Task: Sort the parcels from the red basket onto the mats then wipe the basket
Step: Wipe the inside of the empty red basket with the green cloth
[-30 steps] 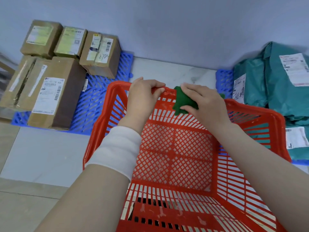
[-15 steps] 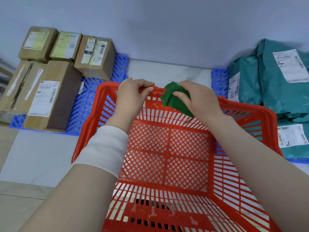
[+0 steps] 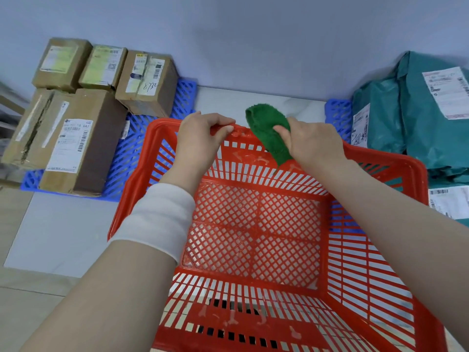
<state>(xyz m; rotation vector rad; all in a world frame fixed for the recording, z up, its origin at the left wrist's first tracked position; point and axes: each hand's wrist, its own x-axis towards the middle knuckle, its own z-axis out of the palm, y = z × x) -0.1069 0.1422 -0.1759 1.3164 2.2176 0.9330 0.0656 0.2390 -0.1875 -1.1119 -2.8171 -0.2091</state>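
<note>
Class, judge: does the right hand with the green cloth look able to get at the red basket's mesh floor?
Probably yes: the right hand holds the green cloth at the far rim, nothing lies in the red basket, and the left hand grips the rim aside.

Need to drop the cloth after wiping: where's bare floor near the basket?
Bare: pale floor tile left of the red plastic basket, this side of the blue slatted mat; the marble strip between both mats beyond the far rim. Crowded: brown cardboard boxes crowd that mat, teal mailer bags the other.
</note>
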